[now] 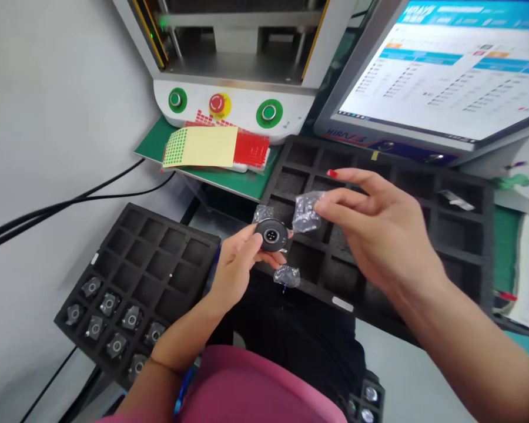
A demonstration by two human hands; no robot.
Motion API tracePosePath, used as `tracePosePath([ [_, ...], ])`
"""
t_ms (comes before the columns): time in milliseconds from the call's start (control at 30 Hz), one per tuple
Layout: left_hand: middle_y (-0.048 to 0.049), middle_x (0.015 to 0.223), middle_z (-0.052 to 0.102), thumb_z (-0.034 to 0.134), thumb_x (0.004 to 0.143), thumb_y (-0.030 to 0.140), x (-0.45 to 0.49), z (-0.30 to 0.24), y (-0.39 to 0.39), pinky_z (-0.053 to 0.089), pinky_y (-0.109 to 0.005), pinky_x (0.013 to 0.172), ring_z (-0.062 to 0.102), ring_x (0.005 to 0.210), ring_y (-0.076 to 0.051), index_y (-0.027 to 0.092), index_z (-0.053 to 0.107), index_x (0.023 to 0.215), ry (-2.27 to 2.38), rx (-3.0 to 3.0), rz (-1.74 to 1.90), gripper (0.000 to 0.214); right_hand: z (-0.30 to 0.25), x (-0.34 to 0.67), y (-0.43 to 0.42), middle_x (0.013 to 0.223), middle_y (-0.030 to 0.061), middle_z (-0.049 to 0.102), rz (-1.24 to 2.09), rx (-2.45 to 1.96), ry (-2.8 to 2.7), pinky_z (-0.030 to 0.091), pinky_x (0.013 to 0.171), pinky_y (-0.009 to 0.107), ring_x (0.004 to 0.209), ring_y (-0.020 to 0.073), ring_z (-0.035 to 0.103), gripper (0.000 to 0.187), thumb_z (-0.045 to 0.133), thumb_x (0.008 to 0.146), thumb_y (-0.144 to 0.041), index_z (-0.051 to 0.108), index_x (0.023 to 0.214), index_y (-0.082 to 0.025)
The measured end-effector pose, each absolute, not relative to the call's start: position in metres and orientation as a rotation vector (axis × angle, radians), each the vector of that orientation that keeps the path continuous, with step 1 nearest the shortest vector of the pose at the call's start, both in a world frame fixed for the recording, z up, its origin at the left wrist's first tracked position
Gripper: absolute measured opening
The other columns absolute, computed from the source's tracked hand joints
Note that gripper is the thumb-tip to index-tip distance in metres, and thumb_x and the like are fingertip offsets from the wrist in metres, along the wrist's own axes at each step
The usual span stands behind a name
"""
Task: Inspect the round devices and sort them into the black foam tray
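The left hand (240, 264) grips a black disc (271, 236) mid-view; at the disc's two o'clock, the right hand (381, 220) pinches clear plastic (307, 212). Around the disc — a dark foam tray (348, 276) at three o'clock, another tray (130, 276) at eight, partly filled, a yellow sheet (214, 147) on a green board (251, 185) at eleven, a machine (242, 97) at twelve, a lit screen (436, 76) at two, a pale wall (48, 106) at ten.

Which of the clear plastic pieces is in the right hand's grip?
The clear plastic piece pinched by the right hand, up and right of the black disc; another piece shows above the disc, a third piece below the left hand.
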State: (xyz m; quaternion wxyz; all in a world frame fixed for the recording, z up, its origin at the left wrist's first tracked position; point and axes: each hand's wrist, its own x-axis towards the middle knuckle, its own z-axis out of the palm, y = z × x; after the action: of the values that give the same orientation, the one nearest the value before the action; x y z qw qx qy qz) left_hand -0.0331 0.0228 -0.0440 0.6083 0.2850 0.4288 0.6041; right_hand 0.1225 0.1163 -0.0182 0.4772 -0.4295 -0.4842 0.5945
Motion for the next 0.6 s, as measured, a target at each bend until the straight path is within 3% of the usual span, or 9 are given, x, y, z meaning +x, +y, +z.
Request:
tracePosePath([
  [100, -0.0068, 0.074, 0.072, 0.063, 0.092, 0.049, -0.024, -0.045, 0.022, 0.058, -0.023, 0.063, 0.069, 0.065, -0.016, 0.011, 0.072, 0.090, 0.892, 0.646, 1.450, 0.039, -0.008, 0.125, 0.087, 0.068, -0.0063, 0.070, 1.595, -1.020, -1.096, 0.056, 0.065, 0.027, 0.063, 0.0132, 0.066, 0.039, 0.089, 0.067, -0.023, 0.065, 0.098, -0.024],
  [300, -0.0046, 0.069, 0.071, 0.057, 0.095, 0.054, -0.010, -0.040, 0.020, 0.057, -0.023, 0.062, 0.069, 0.062, -0.016, 0.014, 0.071, 0.094, 0.846, 0.679, 1.537, 0.043, -0.005, 0.117, 0.073, 0.067, -0.0068, 0.071, 1.691, -0.997, -1.021, 0.057, 0.056, 0.026, 0.053, 0.0131, 0.064, 0.039, 0.089, 0.070, -0.022, 0.065, 0.100, -0.025],
  [600, -0.0073, 0.091, 0.075, 0.059, 0.097, 0.045, -0.003, -0.041, 0.016, 0.060, -0.025, 0.064, 0.073, 0.073, -0.018, 0.015, 0.070, 0.103, 0.919, 0.866, 1.629, 0.033, -0.001, 0.113, 0.068, 0.067, -0.0070, 0.072, 1.631, -1.045, -1.060, 0.056, 0.054, 0.027, 0.050, 0.0133, 0.063, 0.040, 0.084, 0.070, -0.020, 0.060, 0.101, -0.024],
])
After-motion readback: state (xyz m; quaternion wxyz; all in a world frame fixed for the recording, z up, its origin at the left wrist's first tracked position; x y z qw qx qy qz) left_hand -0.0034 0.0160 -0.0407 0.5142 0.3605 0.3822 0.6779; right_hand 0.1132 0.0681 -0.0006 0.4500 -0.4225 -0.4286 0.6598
